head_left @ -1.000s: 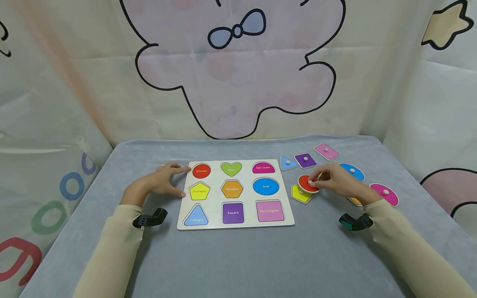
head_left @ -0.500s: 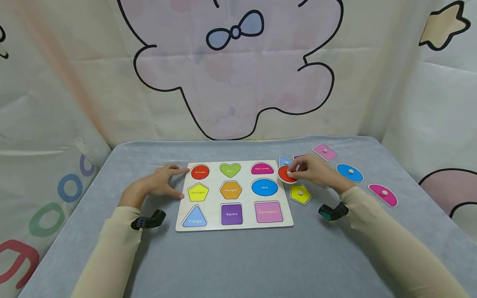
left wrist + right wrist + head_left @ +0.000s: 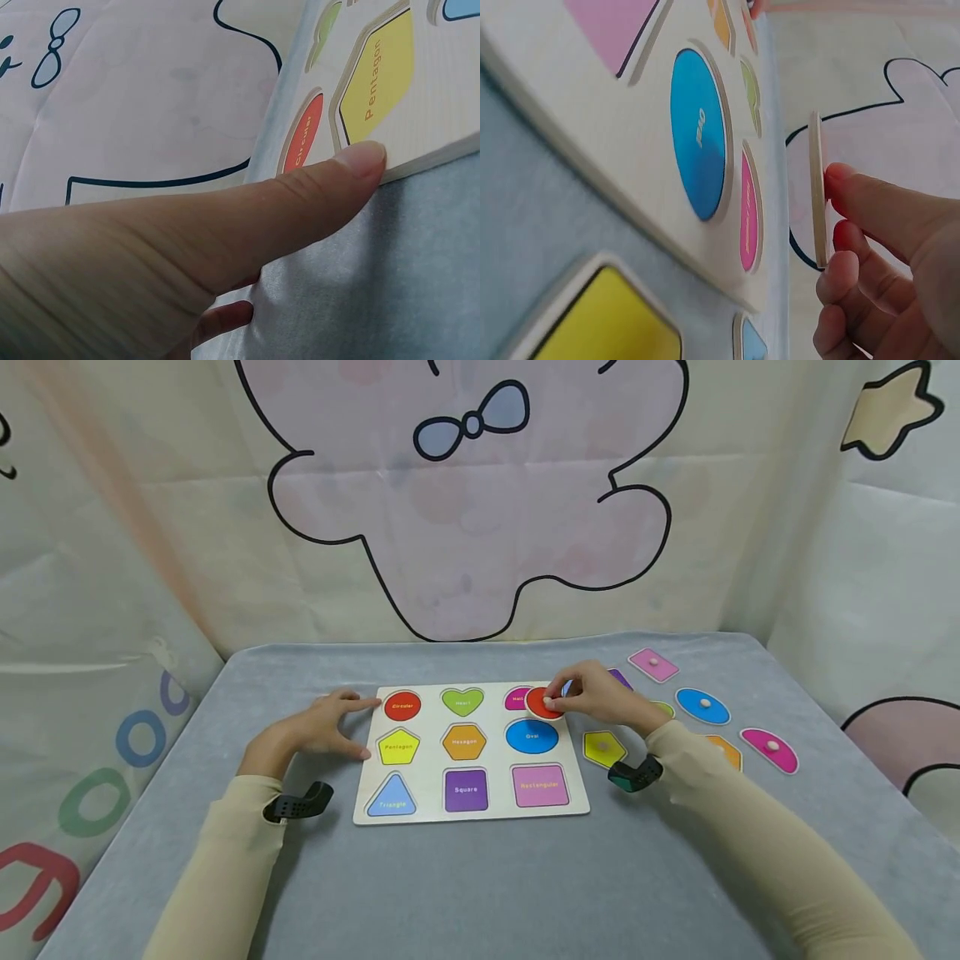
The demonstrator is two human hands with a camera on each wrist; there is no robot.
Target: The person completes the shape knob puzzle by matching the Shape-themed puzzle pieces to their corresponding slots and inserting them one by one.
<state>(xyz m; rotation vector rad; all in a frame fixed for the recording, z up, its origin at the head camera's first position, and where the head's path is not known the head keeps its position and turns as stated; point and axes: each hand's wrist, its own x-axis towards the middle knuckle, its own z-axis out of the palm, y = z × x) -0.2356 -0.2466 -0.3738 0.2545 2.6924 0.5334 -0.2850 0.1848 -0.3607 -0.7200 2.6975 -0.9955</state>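
Observation:
A white wooden shape puzzle board lies on the table, its colored recesses labelled with shape names. My left hand rests at its left edge, thumb and index finger straight and touching the rim. In the left wrist view the thumb presses the edge beside the yellow pentagon recess. My right hand pinches a red round puzzle piece above the board's upper right corner, overlapping the half-round recess. From the right wrist, this piece shows edge-on, raised off the board.
Right of the board lie a yellow pentagon piece, a blue oval piece, a magenta half-round piece and a pink rectangle piece. The right arm partly covers an orange piece. A printed cloth hangs behind the table.
My right hand has carried the red round piece leftward from among the loose pieces to over the board's upper right corner. The left hand stays at the board's left edge.

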